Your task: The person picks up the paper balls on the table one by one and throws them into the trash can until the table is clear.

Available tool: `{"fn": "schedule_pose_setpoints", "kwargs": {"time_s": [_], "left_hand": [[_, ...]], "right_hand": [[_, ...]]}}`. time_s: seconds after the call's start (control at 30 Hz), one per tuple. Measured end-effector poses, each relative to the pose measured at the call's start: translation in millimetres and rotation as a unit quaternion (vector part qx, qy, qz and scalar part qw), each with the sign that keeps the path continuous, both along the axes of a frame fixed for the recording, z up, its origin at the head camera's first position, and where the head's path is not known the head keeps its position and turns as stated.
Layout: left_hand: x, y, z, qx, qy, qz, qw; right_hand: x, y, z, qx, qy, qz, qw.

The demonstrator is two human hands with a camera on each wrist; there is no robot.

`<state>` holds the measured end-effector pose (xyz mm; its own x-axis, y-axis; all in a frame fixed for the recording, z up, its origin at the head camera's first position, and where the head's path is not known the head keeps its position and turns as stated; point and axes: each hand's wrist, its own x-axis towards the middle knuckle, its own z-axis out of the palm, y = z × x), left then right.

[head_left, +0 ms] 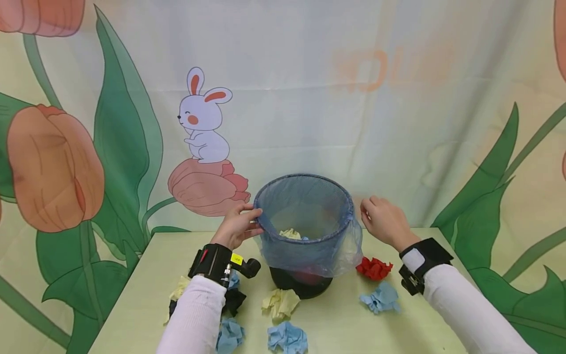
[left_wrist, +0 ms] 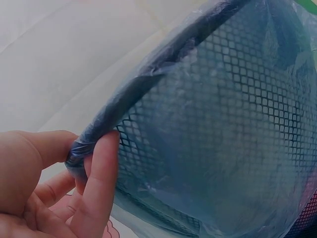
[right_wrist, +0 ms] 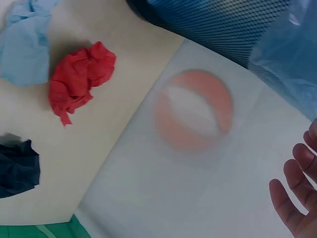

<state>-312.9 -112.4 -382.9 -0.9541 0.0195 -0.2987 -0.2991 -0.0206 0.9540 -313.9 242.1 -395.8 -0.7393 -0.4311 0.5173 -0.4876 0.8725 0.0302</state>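
A dark mesh wastebasket (head_left: pixel 302 287) stands on the table, lined with a translucent blue plastic bag (head_left: pixel 349 253) folded over its rim. My left hand (head_left: pixel 236 226) pinches the rim at the left, thumb outside and fingers over the bagged edge, as the left wrist view shows at the rim (left_wrist: pixel 106 111). To the right of the basket my right hand (head_left: pixel 386 221) is raised, holding nothing. Its loosely bent fingers (right_wrist: pixel 297 171) are just beside the hanging bag in the right wrist view. Inside the basket lies a crumpled yellow paper (head_left: pixel 290 234), with a bit of blue beside it.
Right of the basket lie a red paper ball (head_left: pixel 375 268) and a blue one (head_left: pixel 381 298). In front are a yellow ball (head_left: pixel 280 304) and a blue ball (head_left: pixel 287 337). More balls, including a black one (head_left: pixel 233 301), lie around my left forearm. A printed curtain (head_left: pixel 300 123) hangs behind.
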Motion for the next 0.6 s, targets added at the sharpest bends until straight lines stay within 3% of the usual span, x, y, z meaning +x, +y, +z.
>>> {"fn": "schedule_pose_setpoints", "kwargs": {"time_s": [0.13,0.4,0.6], "left_hand": [[0.7,0,-0.5,0.0,0.001,-0.001,1.0],[1.6,0,-1.2,0.004,-0.001,-0.005,1.0],[1.1,-1,-0.5,0.007,0.004,-0.007,0.9999]], "right_hand": [[7.3,6,-14.5,0.005,-0.019,-0.006,1.0],[22.4,15,-49.9,0.027,-0.007,0.012,1.0],[29.7,19,-72.0,0.025,-0.032,0.001,0.999]]}}
